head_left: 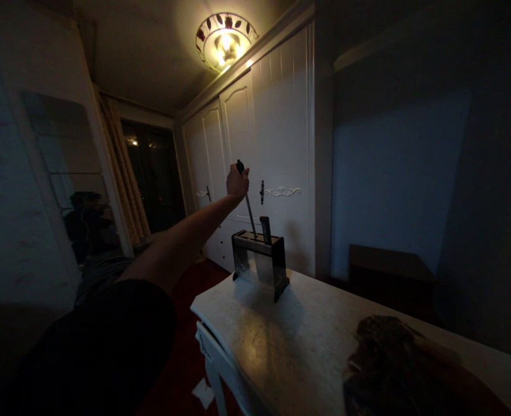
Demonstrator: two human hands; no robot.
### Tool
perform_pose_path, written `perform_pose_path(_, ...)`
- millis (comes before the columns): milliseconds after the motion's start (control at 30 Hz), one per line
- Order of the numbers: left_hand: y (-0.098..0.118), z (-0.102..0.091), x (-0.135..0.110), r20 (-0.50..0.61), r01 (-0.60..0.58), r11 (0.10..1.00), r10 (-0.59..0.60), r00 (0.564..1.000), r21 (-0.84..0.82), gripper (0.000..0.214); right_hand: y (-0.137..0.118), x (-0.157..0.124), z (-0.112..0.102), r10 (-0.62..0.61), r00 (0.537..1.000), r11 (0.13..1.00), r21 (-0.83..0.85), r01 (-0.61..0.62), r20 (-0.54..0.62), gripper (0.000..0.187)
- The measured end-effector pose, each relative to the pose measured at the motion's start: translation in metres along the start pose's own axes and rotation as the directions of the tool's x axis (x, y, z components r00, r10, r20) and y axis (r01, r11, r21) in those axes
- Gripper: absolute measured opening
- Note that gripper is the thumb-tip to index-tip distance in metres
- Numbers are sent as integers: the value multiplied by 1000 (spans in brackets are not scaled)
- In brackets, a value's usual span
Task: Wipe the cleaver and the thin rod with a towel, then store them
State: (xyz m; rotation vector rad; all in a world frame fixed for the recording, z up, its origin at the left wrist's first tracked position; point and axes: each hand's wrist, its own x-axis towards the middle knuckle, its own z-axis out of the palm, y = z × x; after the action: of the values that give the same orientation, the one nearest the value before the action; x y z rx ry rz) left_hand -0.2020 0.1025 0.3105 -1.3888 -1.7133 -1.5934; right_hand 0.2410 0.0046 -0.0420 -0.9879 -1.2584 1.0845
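Note:
My left hand (pixel 237 182) is stretched far out and closed round the dark handle of a long thin tool, likely a sharpening steel (pixel 249 211). Its rod slants down into the top of a dark knife block (pixel 260 261). The block stands on the far left corner of a pale table (pixel 290 346). Another dark handle (pixel 265 229) sticks up from the block beside the rod. My right hand is out of view.
A dark crumpled cloth (pixel 394 364) lies on the table at the lower right. White wardrobe doors (pixel 264 144) stand behind the block. A low dark cabinet (pixel 389 271) sits by the right wall. A lit ceiling lamp (pixel 224 40) hangs above; the room is dim.

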Motion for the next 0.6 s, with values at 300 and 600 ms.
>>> perform_pose_path(300, 0, 10, -10, 51, -2, 1000, 1, 999, 17, 28, 13, 30, -8, 42, 999, 993, -115, -42, 0, 34)
perform_pose_path(600, -14, 17, -29, 141, -5, 997, -7, 990, 79, 27, 15, 25, -10, -26, 1000, 986, -168, 23, -16, 31)
